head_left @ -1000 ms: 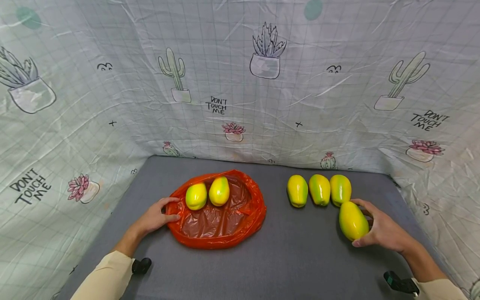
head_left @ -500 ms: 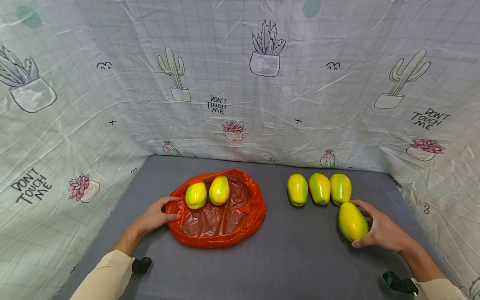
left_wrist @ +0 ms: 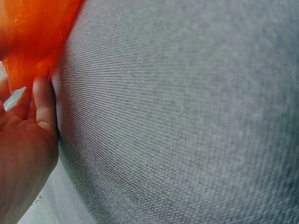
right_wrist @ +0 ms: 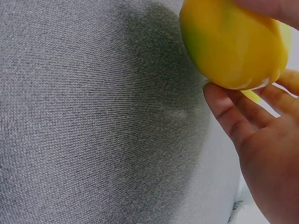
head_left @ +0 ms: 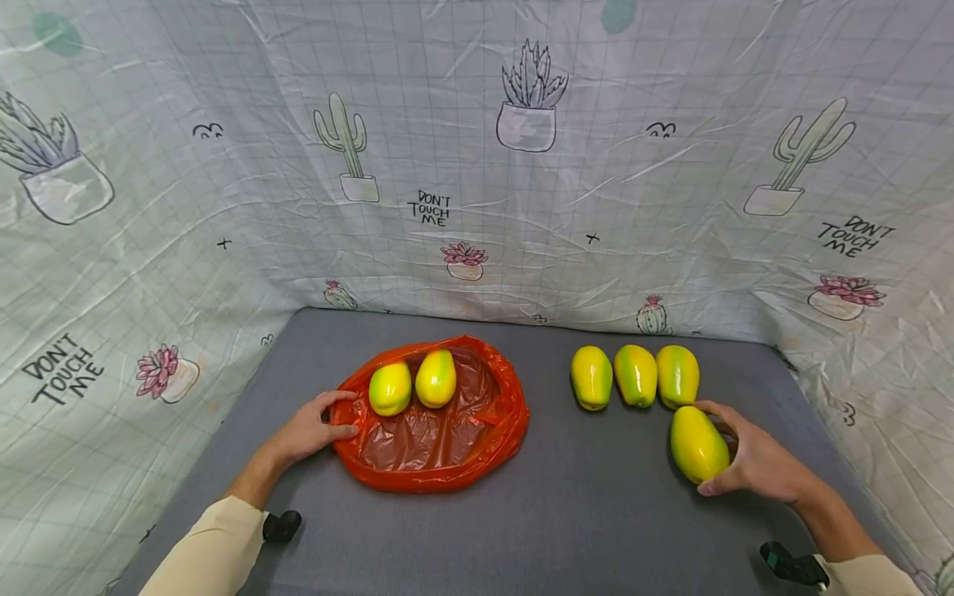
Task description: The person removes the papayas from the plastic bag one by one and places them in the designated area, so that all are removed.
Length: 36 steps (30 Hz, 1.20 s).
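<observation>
In the head view my left hand point(head_left: 304, 428) holds the left edge of a red plastic bag point(head_left: 436, 480), thumb and fingers at the rim. The bag lies spread with its mouth facing up. Two yellow-green papayas, one on the left point(head_left: 390, 388) and one on the right point(head_left: 436, 378), are inside it. At the right, my right hand point(head_left: 760, 457) grips another papaya point(head_left: 699, 445) between thumb and fingers. In the right wrist view this papaya point(right_wrist: 233, 44) hides part of the fingers. Orange-red plastic point(left_wrist: 39, 39) meets the left fingertips in the left wrist view.
Three more papayas stand in a row behind the right hand: left point(head_left: 592, 378), middle point(head_left: 636, 376) and right point(head_left: 677, 377). The grey tabletop point(head_left: 566, 505) lies between bag and fruit. A printed cloth point(head_left: 477, 223) walls the back and sides.
My right hand has shifted very slightly left and toward me with its papaya. The left hand, the bag and the other papayas stay as they were.
</observation>
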Motion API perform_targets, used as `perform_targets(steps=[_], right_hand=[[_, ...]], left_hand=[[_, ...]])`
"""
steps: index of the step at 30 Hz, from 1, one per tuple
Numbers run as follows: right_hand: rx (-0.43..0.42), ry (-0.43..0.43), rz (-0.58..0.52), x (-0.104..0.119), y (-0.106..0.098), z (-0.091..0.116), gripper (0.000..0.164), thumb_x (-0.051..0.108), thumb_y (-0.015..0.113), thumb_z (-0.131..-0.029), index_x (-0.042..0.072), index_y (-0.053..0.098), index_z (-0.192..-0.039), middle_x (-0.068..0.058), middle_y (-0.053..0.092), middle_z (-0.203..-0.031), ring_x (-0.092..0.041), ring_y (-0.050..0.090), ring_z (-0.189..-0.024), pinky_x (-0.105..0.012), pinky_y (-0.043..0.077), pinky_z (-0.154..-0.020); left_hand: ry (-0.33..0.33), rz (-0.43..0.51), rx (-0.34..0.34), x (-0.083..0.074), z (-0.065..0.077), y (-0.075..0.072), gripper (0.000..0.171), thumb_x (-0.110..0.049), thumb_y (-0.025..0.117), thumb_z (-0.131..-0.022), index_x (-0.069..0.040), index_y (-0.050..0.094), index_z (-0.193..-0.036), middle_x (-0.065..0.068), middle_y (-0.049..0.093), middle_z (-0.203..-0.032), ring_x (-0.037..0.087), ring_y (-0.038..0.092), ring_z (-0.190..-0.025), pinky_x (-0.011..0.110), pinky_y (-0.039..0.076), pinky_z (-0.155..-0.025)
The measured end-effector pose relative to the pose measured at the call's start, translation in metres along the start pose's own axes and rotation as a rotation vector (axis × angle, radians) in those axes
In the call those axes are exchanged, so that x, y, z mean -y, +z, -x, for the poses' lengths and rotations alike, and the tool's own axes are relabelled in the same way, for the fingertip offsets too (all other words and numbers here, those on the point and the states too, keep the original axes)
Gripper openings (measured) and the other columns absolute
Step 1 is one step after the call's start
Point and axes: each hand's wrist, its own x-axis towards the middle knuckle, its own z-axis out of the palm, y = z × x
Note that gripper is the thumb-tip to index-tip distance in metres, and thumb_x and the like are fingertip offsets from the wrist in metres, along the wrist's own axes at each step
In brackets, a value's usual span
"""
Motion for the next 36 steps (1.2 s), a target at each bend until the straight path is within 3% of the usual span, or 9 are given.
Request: perform_targets(steps=[4, 11, 17, 28, 36], right_hand=[[0.000, 0.002, 0.009, -0.0019, 0.0009, -0.0001, 0.116, 0.025, 0.098, -0.068, 0.004, 0.029, -0.159, -0.032, 0.043, -0.151, -0.053, 0.054, -0.126, -0.048, 0.053, -0.085], [0.010, -0.002, 0.006, -0.0040, 0.0021, 0.0002, 0.115, 0.025, 0.098, -0.069, 0.005, 0.030, -0.159, -0.030, 0.044, -0.151, -0.048, 0.056, -0.125, -0.029, 0.052, -0.080], [0.009, -0.003, 0.002, -0.0052, 0.0027, 0.0005, 0.115, 0.025, 0.098, -0.068, 0.005, 0.030, -0.159, -0.030, 0.046, -0.149, -0.047, 0.057, -0.124, -0.027, 0.052, -0.079], [0.046, 0.006, 0.002, -0.0052, 0.0016, 0.0033, 0.118, 0.031, 0.097, -0.069, 0.006, 0.027, -0.160, -0.030, 0.045, -0.151, -0.046, 0.056, -0.125, -0.033, 0.052, -0.082], [0.073, -0.027, 0.035, -0.0010, 0.0002, 0.0051, 0.124, 0.031, 0.096, -0.070, 0.003, 0.019, -0.163, -0.034, 0.036, -0.153, -0.050, 0.051, -0.126, -0.060, 0.049, -0.090]], left_hand=[[0.000, 0.002, 0.000, 0.0008, -0.0004, 0.0006, 0.064, -0.024, 0.081, -0.088, -0.003, 0.057, -0.143, 0.029, 0.052, -0.147, 0.045, 0.048, -0.135, 0.057, 0.039, -0.112], [0.002, 0.007, 0.004, 0.0010, -0.0007, 0.0004, 0.063, -0.024, 0.081, -0.088, -0.003, 0.057, -0.143, 0.029, 0.050, -0.150, 0.047, 0.047, -0.136, 0.061, 0.038, -0.113], [0.004, 0.000, 0.001, 0.0004, -0.0009, 0.0006, 0.063, -0.024, 0.081, -0.087, -0.003, 0.057, -0.142, 0.029, 0.050, -0.149, 0.047, 0.047, -0.136, 0.061, 0.038, -0.113], [-0.003, -0.008, 0.015, -0.0019, 0.0020, 0.0009, 0.064, -0.025, 0.081, -0.088, -0.002, 0.057, -0.143, 0.030, 0.050, -0.149, 0.047, 0.048, -0.135, 0.061, 0.040, -0.112], [-0.020, 0.011, 0.010, -0.0025, 0.0023, 0.0015, 0.064, -0.024, 0.080, -0.088, -0.003, 0.056, -0.143, 0.030, 0.048, -0.151, 0.047, 0.047, -0.135, 0.061, 0.040, -0.113]])
